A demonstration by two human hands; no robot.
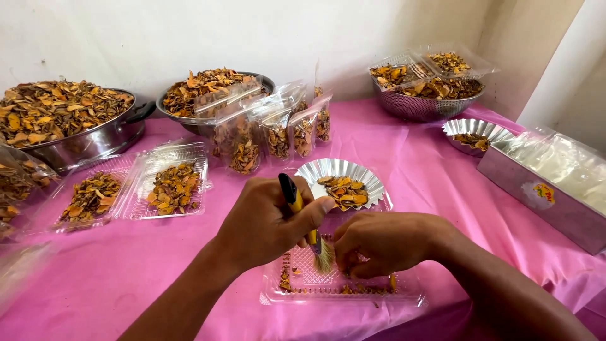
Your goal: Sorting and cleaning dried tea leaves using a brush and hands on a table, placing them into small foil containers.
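My left hand (265, 224) grips a small brush (308, 228) with a yellow and black handle, bristles down inside a clear plastic tray (404, 292) at the table's front. My right hand (385, 243) rests in that same tray, fingers curled over a few orange-brown dried slices beside the bristles. Whether it pinches a slice is hidden. Just behind the hands stands a fluted foil dish (322, 170) with a small heap of dried slices.
Two open clear trays (189, 155) of slices lie at the left. Metal bowls (95, 142) heaped with slices, filled clear pouches (278, 129) and a metal colander (420, 107) line the back. A second foil dish (499, 131) and a metal box (524, 180) sit right, on pink cloth.
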